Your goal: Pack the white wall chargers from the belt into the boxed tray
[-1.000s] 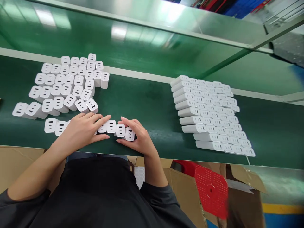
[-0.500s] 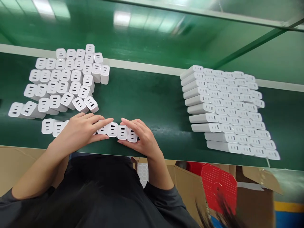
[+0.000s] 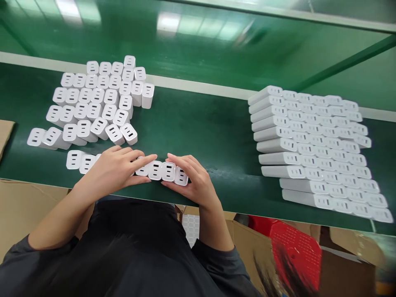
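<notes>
As hands (image 3: 114, 170) (image 3: 195, 181) clasp chargers (image 3: 168, 171), ports (image 3: 156, 166) face up.

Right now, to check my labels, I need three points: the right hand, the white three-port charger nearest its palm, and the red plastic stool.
Right hand (image 3: 199, 181), head view: back of the hand.
White three-port charger (image 3: 181, 176), head view: port face.
Red plastic stool (image 3: 305, 250), head view: perforated top.

White blocks (image 3: 155, 171) with dark slots (image 3: 156, 165), green tabletop (image 3: 198, 128)
</notes>
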`<state>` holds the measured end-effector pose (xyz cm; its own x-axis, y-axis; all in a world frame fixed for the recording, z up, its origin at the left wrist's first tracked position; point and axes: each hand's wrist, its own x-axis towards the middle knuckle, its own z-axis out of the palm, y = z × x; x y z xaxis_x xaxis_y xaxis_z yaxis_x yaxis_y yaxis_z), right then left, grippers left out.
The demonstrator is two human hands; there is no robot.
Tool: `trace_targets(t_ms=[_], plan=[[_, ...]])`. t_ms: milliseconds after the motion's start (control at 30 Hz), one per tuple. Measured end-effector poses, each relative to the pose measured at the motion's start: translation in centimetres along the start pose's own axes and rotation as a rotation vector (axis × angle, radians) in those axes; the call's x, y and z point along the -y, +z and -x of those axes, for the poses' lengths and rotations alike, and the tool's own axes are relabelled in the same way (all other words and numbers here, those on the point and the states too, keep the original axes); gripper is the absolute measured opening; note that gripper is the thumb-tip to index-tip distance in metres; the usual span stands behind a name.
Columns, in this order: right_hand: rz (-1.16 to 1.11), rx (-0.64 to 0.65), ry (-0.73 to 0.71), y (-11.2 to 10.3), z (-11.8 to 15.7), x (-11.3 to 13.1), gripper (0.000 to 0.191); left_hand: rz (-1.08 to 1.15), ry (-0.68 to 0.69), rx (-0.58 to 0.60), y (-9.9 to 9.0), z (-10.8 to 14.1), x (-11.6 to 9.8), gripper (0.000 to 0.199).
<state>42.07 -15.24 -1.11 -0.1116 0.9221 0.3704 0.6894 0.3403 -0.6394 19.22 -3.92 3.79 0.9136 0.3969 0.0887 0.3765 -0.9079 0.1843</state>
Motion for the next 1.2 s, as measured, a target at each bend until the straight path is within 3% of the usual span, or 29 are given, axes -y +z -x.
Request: trace_targets(t_ms=[233,667,900,1200], plan=[[0.003,-0.010,-0.040,0.0,-0.1,-0.1,0.069,-0.032,-0.026,-0.010,-0.8,1.0,0.2,0.057],[0.049,0.006,-0.013,0.4,0.0,-0.3,0.058,-0.005,-0.142,-0.118,-1.1,5.2,2.2,0.057],[0.117,-0.061,-0.038,0.1,-0.4,0.5,0.052,-0.009,-0.197,-0.257,-1.8,9.1,3.8,0.062],[0.307,0.161,-0.165,1.7,-4.7,5.3,0.053,0.178,-0.231,-0.569,1.6,11.7,5.9,0.085]])
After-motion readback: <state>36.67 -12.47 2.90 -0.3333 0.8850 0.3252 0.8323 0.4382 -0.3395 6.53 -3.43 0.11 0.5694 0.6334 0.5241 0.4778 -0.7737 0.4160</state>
